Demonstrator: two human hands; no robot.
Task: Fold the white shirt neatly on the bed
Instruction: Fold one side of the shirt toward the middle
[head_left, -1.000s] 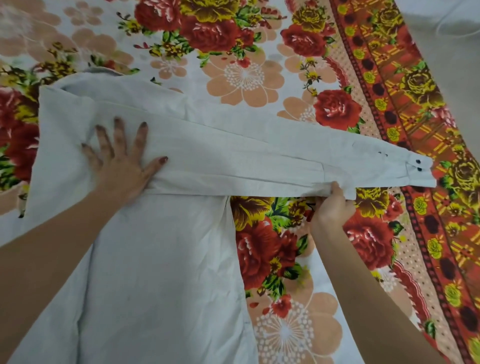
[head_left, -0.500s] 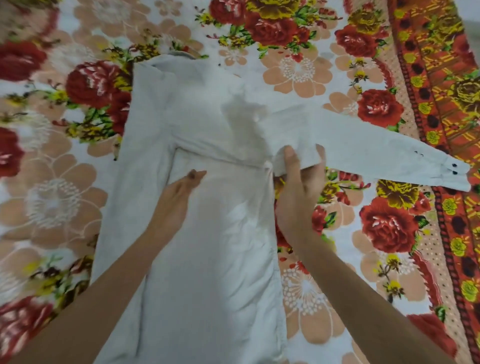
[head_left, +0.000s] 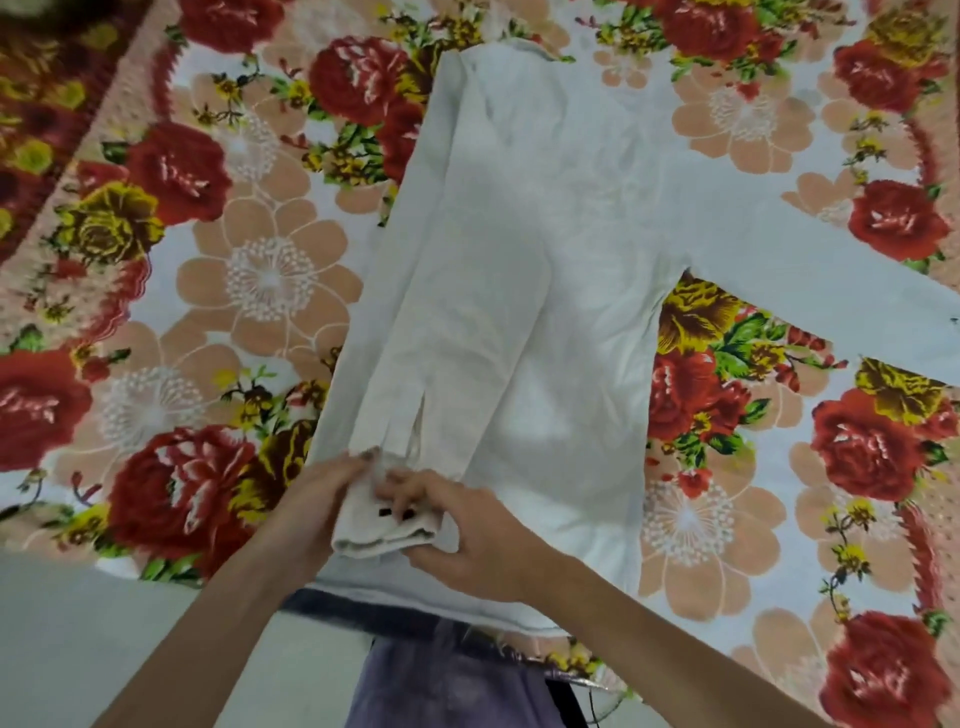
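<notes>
The white shirt (head_left: 550, 291) lies flat on the flowered bed sheet (head_left: 249, 270), collar end far from me. Its left side is folded inward, and that sleeve runs down over the body to a buttoned cuff (head_left: 387, 525) near the hem. My left hand (head_left: 317, 499) grips the cuff's left edge. My right hand (head_left: 462, 530) pinches the cuff from the right, fingers curled over it. The other sleeve (head_left: 831, 265) stretches out to the right, its end cut off by the frame edge.
The bed's near edge (head_left: 156, 569) runs across the lower left, with pale floor (head_left: 104, 634) beyond it. My purple trousers (head_left: 447, 680) show at the bottom. A red patterned border (head_left: 47, 104) of the sheet lies at the upper left.
Both hands have left the shirt's chest and armpit area and come down to the hem, where they now hold the folded sleeve's cuff. My view has shifted, so the shirt sits more to the right.
</notes>
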